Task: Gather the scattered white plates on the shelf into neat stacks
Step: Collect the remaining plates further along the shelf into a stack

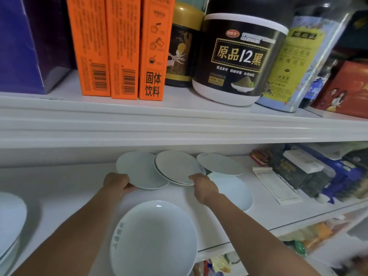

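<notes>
Several white plates lie on the white shelf (63,188). My left hand (117,183) grips the near edge of the back left plate (139,169). My right hand (203,185) pinches the near rim of the middle plate (176,166), which rests tilted on another plate beneath it. A further plate (220,163) lies at the back right. Under my right forearm sits a plate (235,189), partly hidden. A large deep plate (155,239) lies at the shelf's front edge. At the far left is a stack of plates (10,220), cut off by the frame.
The upper shelf (179,126) overhangs closely, carrying orange boxes (121,46), a black jar (237,58) and tins. Dark packets (298,172) and a white paper slip (276,186) fill the shelf's right end. More goods sit on the shelf below.
</notes>
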